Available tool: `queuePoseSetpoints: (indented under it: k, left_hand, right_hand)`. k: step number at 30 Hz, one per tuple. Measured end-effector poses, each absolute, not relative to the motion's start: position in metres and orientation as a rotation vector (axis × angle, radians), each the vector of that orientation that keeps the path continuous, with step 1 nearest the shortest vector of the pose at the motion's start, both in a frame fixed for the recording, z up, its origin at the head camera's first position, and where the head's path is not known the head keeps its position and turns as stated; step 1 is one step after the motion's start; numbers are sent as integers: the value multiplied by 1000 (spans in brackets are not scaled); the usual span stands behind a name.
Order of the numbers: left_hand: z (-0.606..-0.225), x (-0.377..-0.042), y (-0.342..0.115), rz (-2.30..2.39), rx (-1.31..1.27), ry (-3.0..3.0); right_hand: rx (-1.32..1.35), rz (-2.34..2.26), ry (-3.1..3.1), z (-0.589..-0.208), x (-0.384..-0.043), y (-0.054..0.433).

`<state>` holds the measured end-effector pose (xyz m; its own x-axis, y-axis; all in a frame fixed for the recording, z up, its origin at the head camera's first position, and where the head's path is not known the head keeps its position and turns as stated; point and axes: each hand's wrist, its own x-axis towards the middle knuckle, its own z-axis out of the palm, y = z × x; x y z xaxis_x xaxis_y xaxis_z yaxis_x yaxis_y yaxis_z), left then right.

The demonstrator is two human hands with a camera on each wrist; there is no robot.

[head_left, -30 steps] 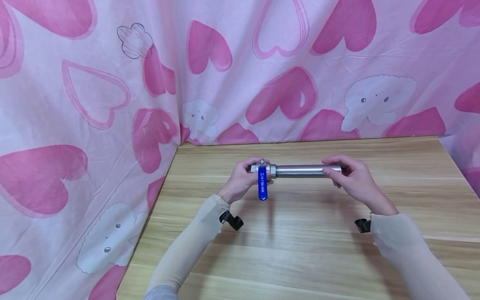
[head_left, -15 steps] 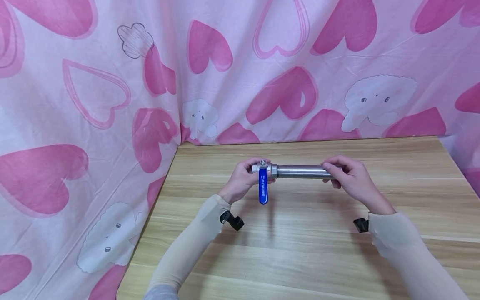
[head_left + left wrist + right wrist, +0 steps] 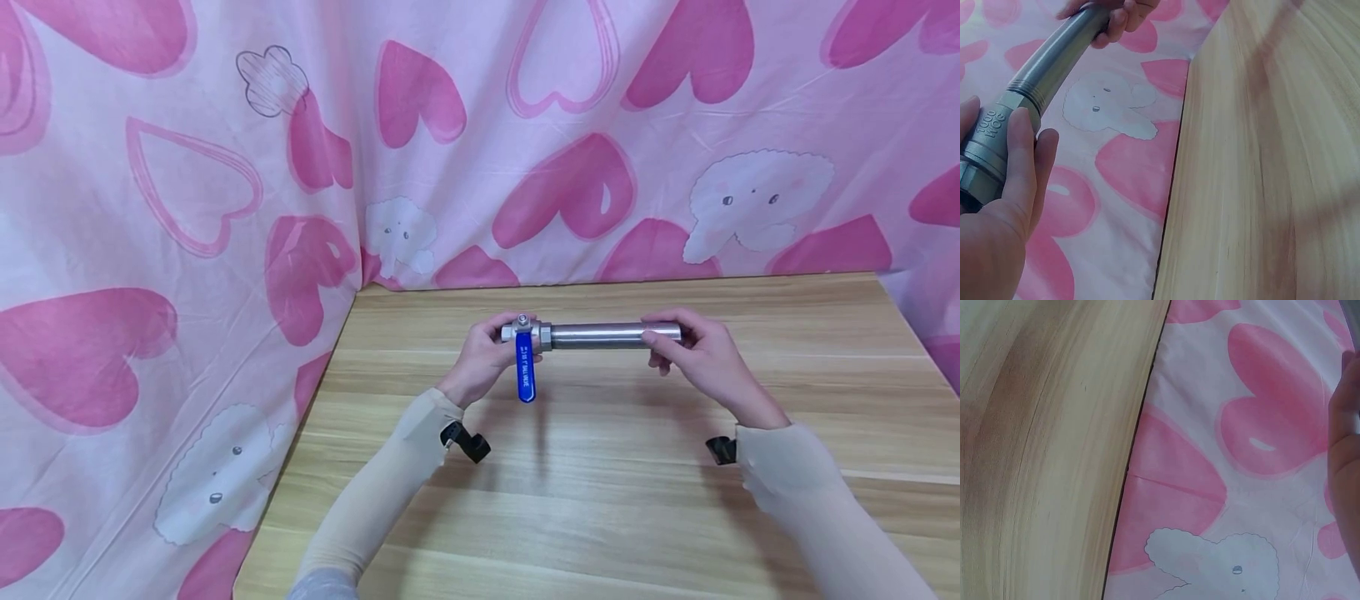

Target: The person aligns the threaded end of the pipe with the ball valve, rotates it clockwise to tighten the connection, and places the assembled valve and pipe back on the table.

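A steel ball valve [image 3: 991,134] with a blue lever handle [image 3: 527,368] is held up above the table by my left hand [image 3: 486,354], its fingers and thumb around the body. The lever points toward me. A threaded metal pipe [image 3: 600,336] runs out of the valve's right end, with some thread showing at the joint in the left wrist view. My right hand [image 3: 693,346] grips the pipe near its far end, thumb in front and fingers behind. At the edge of the right wrist view only part of the right hand [image 3: 1346,450] shows.
Under both hands lies a wood-grain table [image 3: 600,517]. Pink curtains [image 3: 465,192] with hearts and white animals hang along its back and left edges. A black camera mount [image 3: 467,442] sits on the left wrist, another mount [image 3: 722,451] on the right.
My right hand's thumb moved up over the pipe, then back down its near side. The pipe and valve dipped slightly and rose again, while the left hand kept its hold.
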<state>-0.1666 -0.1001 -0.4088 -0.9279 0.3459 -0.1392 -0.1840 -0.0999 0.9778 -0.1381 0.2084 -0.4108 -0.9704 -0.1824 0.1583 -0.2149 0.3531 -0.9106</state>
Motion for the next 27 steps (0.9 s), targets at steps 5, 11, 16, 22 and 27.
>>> queuePoseSetpoints:
  k: [5, 11, 16, 22, 27]
  left_hand:
    - [-409, -167, -100, 2111, 157, 1823]
    - [-410, -167, -100, 2123, 151, 1811]
    - [-410, -166, -100, 2128, 147, 1806]
    - [-409, -166, -100, 2129, 139, 1810]
    - [-410, -167, -100, 2128, 143, 1812]
  right_hand:
    - [417, 1704, -2541, -410, -137, 208]
    - [495, 1688, -2506, -412, -137, 208]
    - [517, 1702, -2479, -412, -138, 208]
    - [520, 1699, -2478, -412, -137, 208]
    - [519, 1687, -2495, -411, -137, 209]
